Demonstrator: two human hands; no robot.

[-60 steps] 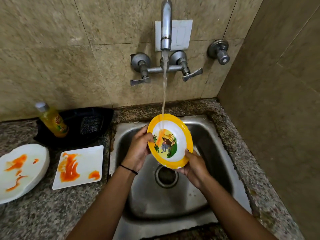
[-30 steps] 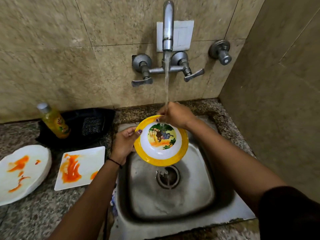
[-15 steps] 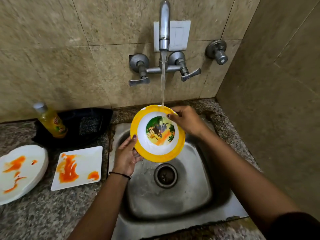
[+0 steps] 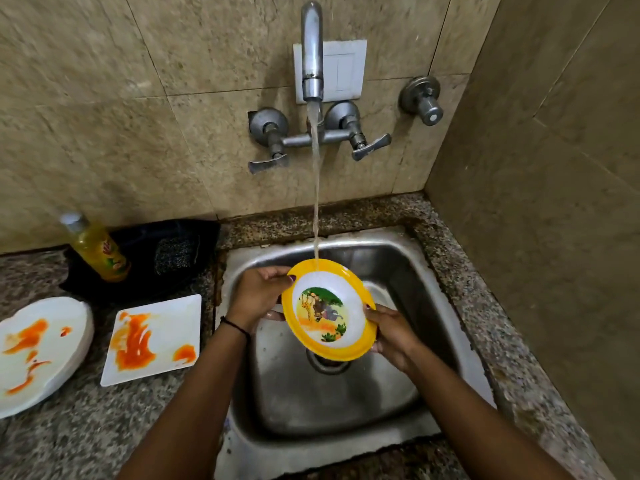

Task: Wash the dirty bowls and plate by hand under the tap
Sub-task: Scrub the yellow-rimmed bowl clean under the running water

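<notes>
Over the sink [image 4: 408, 271], under the running tap [image 4: 312, 50], I hold the yellow-rimmed bowl [image 4: 328, 310] tilted toward me, water hitting its top rim. My left hand [image 4: 258, 294] grips the bowl's left edge, fingers curled round it, thumb on the rim; my right hand [image 4: 393, 336] clamps the lower right edge the same way. Inside the bowl: white with a cartoon animal picture, no writing I can read, and I can't tell if the orange in it is print or sauce. On the counter [image 4: 86, 427] to the left, a square white plate [image 4: 152, 339] smeared with orange sauce, and a rounder white dish [image 4: 38, 348] with orange streaks, cut off by the frame edge. Behind them a yellow bottle [image 4: 98, 249], label too blurred to read, standing on a dark tray [image 4: 145, 258] with a scrub pad [image 4: 173, 256]. Sink drain [image 4: 327, 363] partly hidden behind the bowl.
</notes>
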